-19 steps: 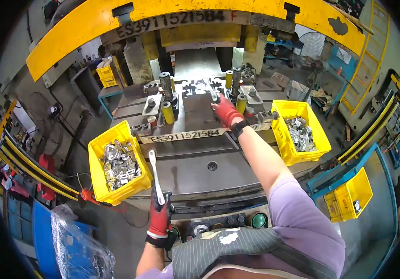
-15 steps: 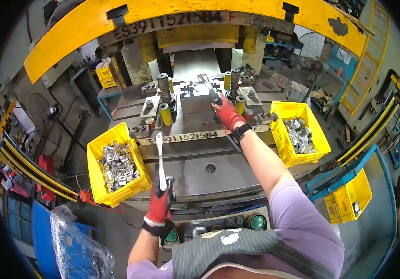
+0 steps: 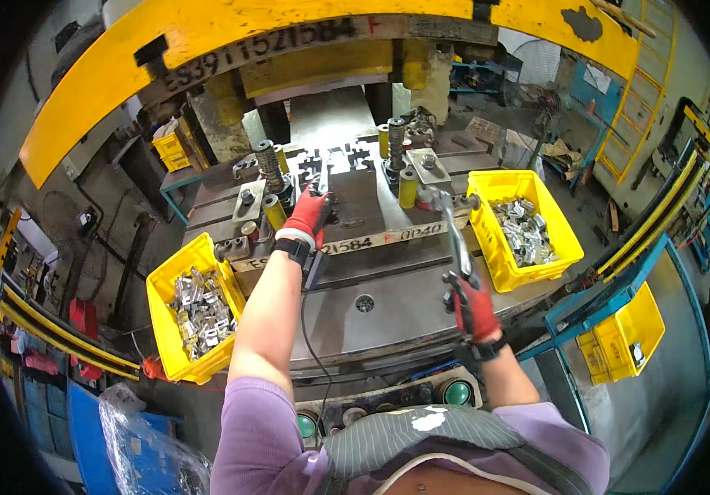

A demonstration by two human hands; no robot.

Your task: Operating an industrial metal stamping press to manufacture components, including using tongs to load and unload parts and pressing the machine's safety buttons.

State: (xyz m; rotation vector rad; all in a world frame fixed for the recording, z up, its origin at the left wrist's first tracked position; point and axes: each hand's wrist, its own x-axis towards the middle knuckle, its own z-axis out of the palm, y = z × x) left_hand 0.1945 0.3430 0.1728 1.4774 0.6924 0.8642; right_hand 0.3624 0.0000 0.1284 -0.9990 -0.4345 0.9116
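Right hand [image 3: 475, 309], and it's a blur, the right tool [image 3: 458, 246] smeared at its far tip! Across to the left hand [image 3: 309, 216], covering the near end of the left tool [image 3: 324, 176], whose tip is lost in glare. Left forearm [image 3: 266, 318] hides part of the front bar [image 3: 400, 236]. Yellow beam [image 3: 107, 107], chopped by the top edge; plastic wrap [image 3: 144, 445], by the bottom!

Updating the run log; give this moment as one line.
left hand: metal tool over die plate; right hand: second tool; flanking yellow bins: metal parts
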